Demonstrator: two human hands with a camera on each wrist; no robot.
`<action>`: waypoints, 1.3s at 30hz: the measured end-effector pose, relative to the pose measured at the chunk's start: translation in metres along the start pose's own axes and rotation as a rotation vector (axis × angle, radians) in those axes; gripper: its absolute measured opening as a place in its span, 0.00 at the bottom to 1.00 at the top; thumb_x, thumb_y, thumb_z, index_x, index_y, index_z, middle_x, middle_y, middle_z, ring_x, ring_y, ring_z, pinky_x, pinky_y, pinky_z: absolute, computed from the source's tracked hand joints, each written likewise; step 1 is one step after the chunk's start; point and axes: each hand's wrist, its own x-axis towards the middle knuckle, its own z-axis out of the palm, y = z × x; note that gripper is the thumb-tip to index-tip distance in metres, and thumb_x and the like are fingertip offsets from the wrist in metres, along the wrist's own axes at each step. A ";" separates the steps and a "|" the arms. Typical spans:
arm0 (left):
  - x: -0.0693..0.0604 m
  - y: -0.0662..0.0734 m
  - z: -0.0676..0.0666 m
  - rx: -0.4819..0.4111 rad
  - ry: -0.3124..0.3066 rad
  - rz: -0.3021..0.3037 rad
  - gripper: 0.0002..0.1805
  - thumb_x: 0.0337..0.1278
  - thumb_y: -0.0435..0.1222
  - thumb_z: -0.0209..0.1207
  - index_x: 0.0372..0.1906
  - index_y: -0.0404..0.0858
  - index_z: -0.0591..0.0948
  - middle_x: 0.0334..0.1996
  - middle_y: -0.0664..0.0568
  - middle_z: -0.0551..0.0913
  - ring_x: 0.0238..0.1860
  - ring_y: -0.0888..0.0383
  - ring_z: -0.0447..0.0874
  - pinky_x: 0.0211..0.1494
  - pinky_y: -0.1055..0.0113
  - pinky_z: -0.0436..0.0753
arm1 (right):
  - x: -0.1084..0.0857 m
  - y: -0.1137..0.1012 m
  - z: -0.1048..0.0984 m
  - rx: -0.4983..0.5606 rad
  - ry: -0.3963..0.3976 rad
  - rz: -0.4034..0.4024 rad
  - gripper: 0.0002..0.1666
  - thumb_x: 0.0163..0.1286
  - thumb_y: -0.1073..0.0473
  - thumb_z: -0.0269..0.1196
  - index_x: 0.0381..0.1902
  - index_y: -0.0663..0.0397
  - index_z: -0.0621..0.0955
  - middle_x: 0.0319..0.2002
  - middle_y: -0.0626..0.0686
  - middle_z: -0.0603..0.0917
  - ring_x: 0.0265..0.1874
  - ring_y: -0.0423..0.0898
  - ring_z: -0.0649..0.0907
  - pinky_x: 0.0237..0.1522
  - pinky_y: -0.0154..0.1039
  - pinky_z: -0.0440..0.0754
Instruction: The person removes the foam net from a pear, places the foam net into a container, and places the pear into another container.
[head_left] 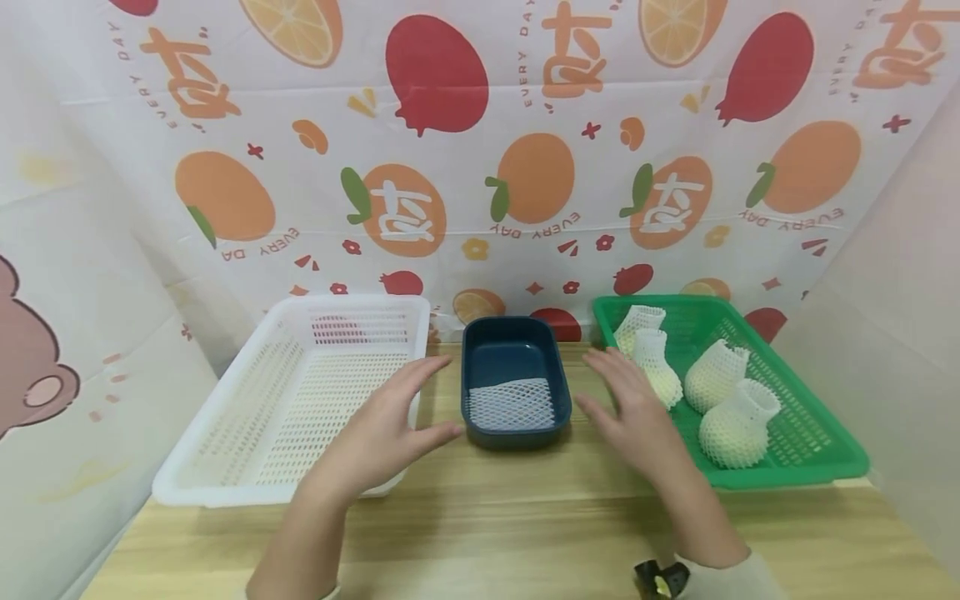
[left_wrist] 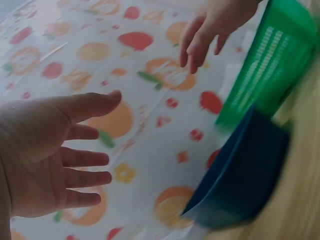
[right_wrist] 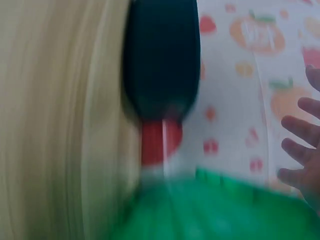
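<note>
A dark blue tub stands on the table between my hands, with a flat white foam net lying in its near part. To its left, my left hand hovers with fingers extended and thumb spread, holding nothing. My right hand is raised on the other side, fingers stretched and empty, beside the green basket. Several rounded things in white foam net sleeves sit in that basket. In the left wrist view both hands appear apart from the tub. The right wrist view is blurred.
A white perforated basket is at the left of the wooden table. A fruit-print cloth hangs behind the containers. Pale walls or cloths border both sides. A small black device is at the right wrist.
</note>
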 end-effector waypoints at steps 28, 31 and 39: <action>0.077 0.093 0.194 -0.226 -0.216 0.242 0.40 0.58 0.54 0.65 0.73 0.52 0.64 0.74 0.52 0.63 0.72 0.54 0.64 0.69 0.51 0.71 | -0.050 0.132 -0.122 -0.049 -0.244 0.557 0.42 0.68 0.42 0.63 0.72 0.58 0.66 0.67 0.70 0.70 0.61 0.70 0.72 0.54 0.67 0.74; 0.080 0.099 0.200 -0.219 -0.205 0.260 0.38 0.59 0.54 0.64 0.73 0.52 0.65 0.73 0.53 0.63 0.72 0.55 0.64 0.69 0.53 0.71 | -0.050 0.134 -0.119 -0.055 -0.241 0.568 0.38 0.68 0.46 0.64 0.69 0.59 0.70 0.65 0.70 0.71 0.60 0.70 0.74 0.53 0.66 0.75; 0.084 0.106 0.213 -0.200 -0.219 0.274 0.35 0.63 0.54 0.60 0.73 0.51 0.65 0.73 0.57 0.63 0.72 0.57 0.63 0.69 0.54 0.72 | -0.049 0.140 -0.110 -0.089 -0.175 0.570 0.28 0.68 0.53 0.64 0.62 0.60 0.77 0.61 0.69 0.76 0.61 0.69 0.73 0.56 0.67 0.73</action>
